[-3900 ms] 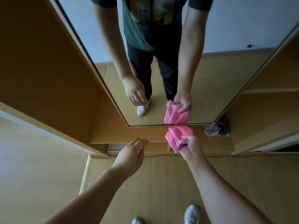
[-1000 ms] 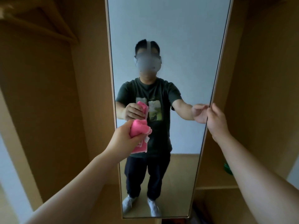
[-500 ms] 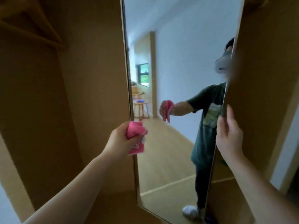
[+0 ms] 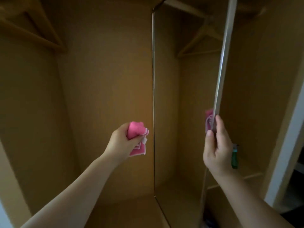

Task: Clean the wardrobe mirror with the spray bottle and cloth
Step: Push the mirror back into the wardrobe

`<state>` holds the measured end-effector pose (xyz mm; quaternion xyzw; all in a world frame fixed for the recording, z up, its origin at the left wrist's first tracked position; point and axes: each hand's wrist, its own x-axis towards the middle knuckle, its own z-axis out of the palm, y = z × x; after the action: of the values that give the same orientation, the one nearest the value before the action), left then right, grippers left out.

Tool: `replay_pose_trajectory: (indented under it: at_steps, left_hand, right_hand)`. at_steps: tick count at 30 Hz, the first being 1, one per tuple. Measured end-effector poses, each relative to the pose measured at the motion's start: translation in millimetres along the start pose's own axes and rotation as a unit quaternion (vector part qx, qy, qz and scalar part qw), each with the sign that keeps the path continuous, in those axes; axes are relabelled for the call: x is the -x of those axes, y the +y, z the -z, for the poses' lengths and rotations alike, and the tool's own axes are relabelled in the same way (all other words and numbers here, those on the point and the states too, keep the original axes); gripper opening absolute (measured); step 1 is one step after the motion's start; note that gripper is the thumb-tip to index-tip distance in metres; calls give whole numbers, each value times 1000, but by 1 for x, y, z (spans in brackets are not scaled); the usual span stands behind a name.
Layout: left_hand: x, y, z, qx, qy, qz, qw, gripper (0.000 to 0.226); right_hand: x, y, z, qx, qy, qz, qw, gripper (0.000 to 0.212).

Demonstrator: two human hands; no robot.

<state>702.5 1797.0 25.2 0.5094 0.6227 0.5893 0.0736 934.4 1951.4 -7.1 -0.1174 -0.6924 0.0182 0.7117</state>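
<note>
The person's left hand is curled tight round the pink cloth. The cloth is bunched up in the fist, and a folded corner hangs down below the fingers. It is up in the air, just left of the mirror's left edge, and does not touch the glass. The right hand grips the right edge of the mirror, with the thumb on the glass side and the fingers round the back. The two hands are well apart, with the glass between them. The mirror is a tall panel turned almost sideways, so it shows the brown inside of the wardrobe. It also shows a small pink bit of the cloth near its right edge, just above the right thumb. The green spray bottle peeks out just behind the right hand, in the right part of the wardrobe, close above a shelf. Most of it is hidden, so it is hard to tell if it stands on the shelf. A wooden hanger hangs near the top left corner of the wardrobe.
</note>
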Motion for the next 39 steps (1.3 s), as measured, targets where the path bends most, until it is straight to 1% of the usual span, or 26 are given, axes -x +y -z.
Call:
replay_pose_trajectory:
  at_steps: [4,7,9,11,13,20,28,35,39]
  left_hand:
    - [2,0,-1,16,-2,-2,1000,18]
    - [2,-2,2,9,-2,2,1000,21]
    - [1,-3,3,8,-1,6,1000,22]
    - [0,-3,5,6,-1,3,1000,22]
    - [0,-4,7,9,-2,-1,1000,21]
    - [3,-4,13,28,-9,10,1000,21]
    - [-5,-9,12,-3,11,45,999,27]
    - [-13,-12,12,-13,33,32,999,28]
    - [-19,-15,8,-36,37,29,998,19]
  right_hand:
    - [0,-13,-14,25,22,25,999,39]
    - [0,-20,-19,49,0,30,998,42]
    - [0,-21,-21,113,-25,44,992,52]
    - [-2,-18,-21,175,-67,78,979,65]
    - [-6,-16,-21,204,-104,104,968,72]
    - [-10,-13,-29,243,-146,98,954,74]
    - [-17,6,-62,264,-198,88,940,74]
    - [-25,27,-93,267,-241,91,929,75]
    - [-26,37,-108,286,-262,84,918,79]
